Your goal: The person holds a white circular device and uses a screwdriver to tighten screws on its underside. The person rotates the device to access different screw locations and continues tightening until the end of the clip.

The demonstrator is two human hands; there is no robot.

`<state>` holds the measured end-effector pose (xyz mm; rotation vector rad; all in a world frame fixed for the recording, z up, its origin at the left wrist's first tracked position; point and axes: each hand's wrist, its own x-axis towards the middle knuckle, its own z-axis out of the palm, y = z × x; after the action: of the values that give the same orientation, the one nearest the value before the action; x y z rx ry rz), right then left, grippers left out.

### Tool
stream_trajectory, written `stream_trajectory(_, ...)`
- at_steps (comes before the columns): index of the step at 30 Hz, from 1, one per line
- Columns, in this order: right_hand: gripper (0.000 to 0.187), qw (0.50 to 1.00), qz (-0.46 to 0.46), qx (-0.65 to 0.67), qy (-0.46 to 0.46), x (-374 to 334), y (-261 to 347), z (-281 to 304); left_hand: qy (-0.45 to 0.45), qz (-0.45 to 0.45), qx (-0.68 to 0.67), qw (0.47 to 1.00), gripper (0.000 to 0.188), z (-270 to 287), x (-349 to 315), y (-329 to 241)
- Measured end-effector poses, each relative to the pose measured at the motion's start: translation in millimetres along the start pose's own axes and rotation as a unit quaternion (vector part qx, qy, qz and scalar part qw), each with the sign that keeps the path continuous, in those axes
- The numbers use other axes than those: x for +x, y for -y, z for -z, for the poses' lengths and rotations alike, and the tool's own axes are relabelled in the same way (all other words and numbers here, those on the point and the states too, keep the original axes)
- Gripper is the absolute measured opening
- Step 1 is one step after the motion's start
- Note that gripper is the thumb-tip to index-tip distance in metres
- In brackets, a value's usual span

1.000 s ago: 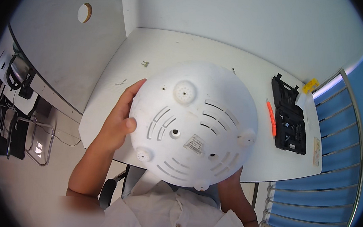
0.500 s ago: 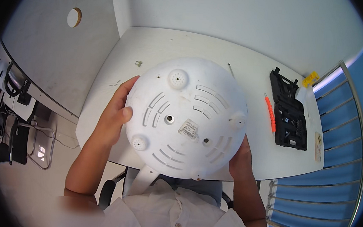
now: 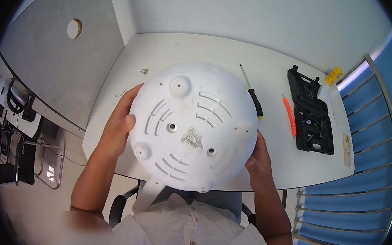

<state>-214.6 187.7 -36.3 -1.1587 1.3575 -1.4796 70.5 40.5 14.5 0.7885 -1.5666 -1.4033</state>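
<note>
A round white plastic appliance (image 3: 157, 142) is held in front of me over the table's near edge, its underside facing up. That face has vent slots, knob-like feet, two recessed holes and a worn paper label (image 3: 193, 139). A white strip-like arm (image 3: 148, 196) sticks out from its near left edge. My left hand (image 3: 118, 128) grips the left rim, thumb on top of the edge and the other fingers mostly hidden. On the right rim my right hand (image 3: 259, 162) is closed, its fingertips hidden behind the appliance.
Right of the appliance lies a black-and-yellow screwdriver (image 3: 254, 101) on the white table (image 3: 202, 47). Beyond it are an orange-handled tool (image 3: 289, 115) and an open black tool case (image 3: 313, 125). Small screws (image 3: 144, 71) lie at the far left. A metal railing (image 3: 385, 119) runs along the right.
The appliance has shifted slightly left in the picture with both hands still on it. More of the screwdriver shows, including its handle, which was hidden before.
</note>
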Motion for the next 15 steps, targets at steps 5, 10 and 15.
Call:
stream_trajectory(5, 0.089, 0.993, -0.05, -0.098, 0.041, 11, -1, 9, 0.026, 0.057, -0.082, 0.995, 0.07, 2, 26, 19)
stream_trajectory(10, 0.08, 0.986, -0.094, -0.139, 0.025, 15, -12, 9, 0.002, 0.105, -0.104, 0.989, 0.057, -9, 52, 27)
stream_trajectory(15, 0.075, 0.98, -0.101, -0.171, 0.003, 20, -13, 12, 0.011, 0.137, -0.131, 0.982, 0.052, -15, 69, 31)
